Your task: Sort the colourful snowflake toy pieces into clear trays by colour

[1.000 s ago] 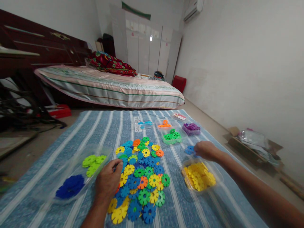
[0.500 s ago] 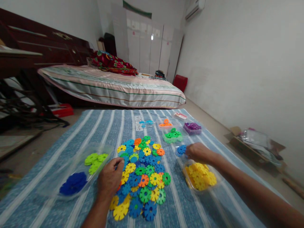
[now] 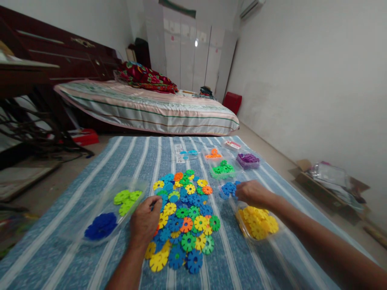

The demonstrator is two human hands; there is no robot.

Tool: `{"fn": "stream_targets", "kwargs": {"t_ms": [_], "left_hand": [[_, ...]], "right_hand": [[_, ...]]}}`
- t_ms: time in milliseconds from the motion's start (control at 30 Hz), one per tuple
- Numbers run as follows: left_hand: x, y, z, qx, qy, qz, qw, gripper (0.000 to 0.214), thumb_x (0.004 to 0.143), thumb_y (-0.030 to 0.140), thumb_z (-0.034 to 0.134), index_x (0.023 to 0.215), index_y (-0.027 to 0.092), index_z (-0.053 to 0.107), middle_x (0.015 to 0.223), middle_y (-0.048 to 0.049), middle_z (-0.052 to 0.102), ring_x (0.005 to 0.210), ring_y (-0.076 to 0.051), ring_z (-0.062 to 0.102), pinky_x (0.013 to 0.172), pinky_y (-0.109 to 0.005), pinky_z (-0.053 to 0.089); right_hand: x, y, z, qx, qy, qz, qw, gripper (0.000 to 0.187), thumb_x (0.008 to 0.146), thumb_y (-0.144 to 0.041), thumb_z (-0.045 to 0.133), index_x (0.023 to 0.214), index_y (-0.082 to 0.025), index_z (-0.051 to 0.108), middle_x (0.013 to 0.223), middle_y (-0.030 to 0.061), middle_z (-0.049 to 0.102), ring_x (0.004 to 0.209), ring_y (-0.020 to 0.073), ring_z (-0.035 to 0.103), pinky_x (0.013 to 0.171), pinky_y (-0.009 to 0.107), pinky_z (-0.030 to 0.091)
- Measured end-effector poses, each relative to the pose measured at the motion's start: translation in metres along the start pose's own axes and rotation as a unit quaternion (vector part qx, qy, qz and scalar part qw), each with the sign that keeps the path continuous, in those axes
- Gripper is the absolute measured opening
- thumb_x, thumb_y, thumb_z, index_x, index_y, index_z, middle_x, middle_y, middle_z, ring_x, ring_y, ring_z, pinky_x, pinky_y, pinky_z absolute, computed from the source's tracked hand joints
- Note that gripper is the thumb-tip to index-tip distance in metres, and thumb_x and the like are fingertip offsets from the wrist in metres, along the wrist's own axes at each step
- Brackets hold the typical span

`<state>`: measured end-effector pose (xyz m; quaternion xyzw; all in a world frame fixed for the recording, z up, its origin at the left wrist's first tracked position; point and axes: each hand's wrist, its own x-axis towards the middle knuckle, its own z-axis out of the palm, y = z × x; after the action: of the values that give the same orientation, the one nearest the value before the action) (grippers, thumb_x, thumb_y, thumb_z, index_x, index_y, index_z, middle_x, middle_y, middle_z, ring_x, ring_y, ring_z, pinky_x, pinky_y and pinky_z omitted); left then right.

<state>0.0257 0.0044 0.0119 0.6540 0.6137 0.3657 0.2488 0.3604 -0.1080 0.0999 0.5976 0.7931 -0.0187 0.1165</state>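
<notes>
A pile of coloured snowflake discs (image 3: 187,213) lies on a blue striped cloth (image 3: 136,161). My left hand (image 3: 145,221) rests on the pile's left edge with its fingers curled down; what they pinch is hidden. My right hand (image 3: 252,192) is closed on the rim of a small clear tub of blue discs (image 3: 227,188), right of the pile. A clear tub of yellow discs (image 3: 258,225) sits just under and in front of that hand.
A clear tray at the left holds lime green discs (image 3: 127,197) and dark blue discs (image 3: 101,225). Farther back stand tubs of green (image 3: 223,169), orange (image 3: 213,153) and purple discs (image 3: 248,158). Beyond the cloth is a bed (image 3: 151,108). A cardboard box (image 3: 329,181) lies by the right wall.
My right hand has drawn the tub of blue discs leftward, closer to the pile. My left hand has stayed on the pile's left edge.
</notes>
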Motion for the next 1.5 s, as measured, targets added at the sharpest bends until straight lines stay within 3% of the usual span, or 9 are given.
{"fn": "stream_targets", "kwargs": {"t_ms": [133, 267, 367, 500, 700, 933, 1300, 1400, 1500], "left_hand": [[0.000, -0.002, 0.002, 0.010, 0.002, -0.004, 1.000, 0.029, 0.074, 0.042, 0.050, 0.085, 0.024, 0.070, 0.092, -0.0019, 0.075, 0.088, -0.022, 0.068, 0.084, -0.030, 0.051], [0.000, -0.003, 0.003, 0.008, 0.001, -0.003, 1.000, 0.029, 0.074, 0.042, 0.050, 0.086, 0.024, 0.070, 0.090, -0.0015, 0.075, 0.086, -0.021, 0.068, 0.083, -0.029, 0.051], [0.000, -0.003, 0.004, 0.006, 0.002, -0.002, 1.000, 0.032, 0.074, 0.042, 0.049, 0.087, 0.023, 0.070, 0.090, -0.0025, 0.075, 0.086, -0.021, 0.068, 0.082, -0.029, 0.052], [0.000, -0.001, 0.004, 0.015, 0.005, -0.002, 1.000, 0.032, 0.074, 0.043, 0.048, 0.087, 0.023, 0.071, 0.091, -0.0027, 0.075, 0.087, -0.021, 0.068, 0.082, -0.030, 0.052], [-0.001, 0.001, 0.002, 0.015, 0.002, 0.002, 1.000, 0.031, 0.075, 0.042, 0.049, 0.087, 0.023, 0.071, 0.092, -0.0027, 0.075, 0.088, -0.021, 0.068, 0.083, -0.030, 0.051], [-0.003, -0.002, 0.006, 0.013, 0.009, 0.005, 1.000, 0.031, 0.076, 0.041, 0.050, 0.088, 0.023, 0.072, 0.090, -0.0031, 0.075, 0.086, -0.021, 0.067, 0.082, -0.030, 0.051], [-0.008, 0.000, 0.009, 0.031, -0.004, 0.002, 1.000, 0.029, 0.080, 0.038, 0.048, 0.089, 0.021, 0.070, 0.091, -0.0033, 0.073, 0.087, -0.018, 0.066, 0.081, -0.027, 0.049], [-0.009, 0.000, 0.010, 0.028, -0.002, 0.004, 1.000, 0.029, 0.081, 0.037, 0.048, 0.089, 0.021, 0.070, 0.090, -0.0032, 0.073, 0.086, -0.018, 0.066, 0.080, -0.027, 0.049], [-0.009, 0.000, 0.011, 0.025, 0.003, 0.007, 1.000, 0.029, 0.080, 0.037, 0.049, 0.089, 0.020, 0.071, 0.090, -0.0041, 0.073, 0.086, -0.019, 0.066, 0.082, -0.029, 0.049]], "right_hand": [[-0.009, 0.008, 0.004, 0.026, 0.024, 0.005, 0.999, 0.018, 0.094, -0.028, 0.055, 0.091, -0.021, 0.070, 0.092, 0.0058, 0.071, 0.081, 0.0154, 0.065, 0.066, 0.023, 0.039], [-0.031, 0.025, 0.007, 0.059, 0.076, 0.076, 0.992, 0.025, 0.095, -0.038, 0.052, 0.106, -0.022, 0.069, 0.099, 0.0071, 0.070, 0.087, 0.0187, 0.067, 0.072, 0.026, 0.046], [-0.052, 0.037, 0.015, 0.078, 0.081, 0.122, 0.986, 0.030, 0.089, -0.040, 0.060, 0.112, -0.022, 0.067, 0.106, 0.0087, 0.069, 0.091, 0.0212, 0.067, 0.078, 0.030, 0.050], [-0.065, 0.037, 0.034, 0.077, 0.087, 0.126, 0.985, 0.041, 0.082, -0.036, 0.068, 0.120, -0.022, 0.064, 0.116, 0.0115, 0.066, 0.101, 0.0243, 0.064, 0.087, 0.037, 0.051], [-0.050, 0.020, 0.049, 0.062, 0.127, 0.088, 0.986, 0.032, 0.083, -0.029, 0.067, 0.114, -0.019, 0.065, 0.112, 0.0123, 0.066, 0.104, 0.0245, 0.062, 0.090, 0.037, 0.049], [-0.037, 0.026, 0.050, 0.009, 0.125, 0.045, 0.991, 0.016, 0.091, -0.028, 0.058, 0.099, -0.018, 0.067, 0.102, 0.0108, 0.066, 0.097, 0.0221, 0.061, 0.086, 0.034, 0.045], [-0.041, 0.022, 0.060, 0.005, 0.154, 0.066, 0.986, 0.024, 0.096, -0.030, 0.049, 0.091, -0.018, 0.069, 0.097, 0.0131, 0.069, 0.094, 0.0239, 0.062, 0.084, 0.034, 0.043], [-0.042, 0.012, 0.052, 0.001, 0.162, 0.081, 0.983, 0.023, 0.095, -0.029, 0.049, 0.095, -0.018, 0.069, 0.101, 0.0137, 0.069, 0.096, 0.0252, 0.061, 0.085, 0.036, 0.045], [-0.041, -0.016, 0.043, 0.021, 0.207, 0.076, 0.975, 0.025, 0.096, -0.028, 0.046, 0.103, -0.017, 0.068, 0.103, 0.0134, 0.069, 0.095, 0.0250, 0.061, 0.084, 0.036, 0.046]]}}
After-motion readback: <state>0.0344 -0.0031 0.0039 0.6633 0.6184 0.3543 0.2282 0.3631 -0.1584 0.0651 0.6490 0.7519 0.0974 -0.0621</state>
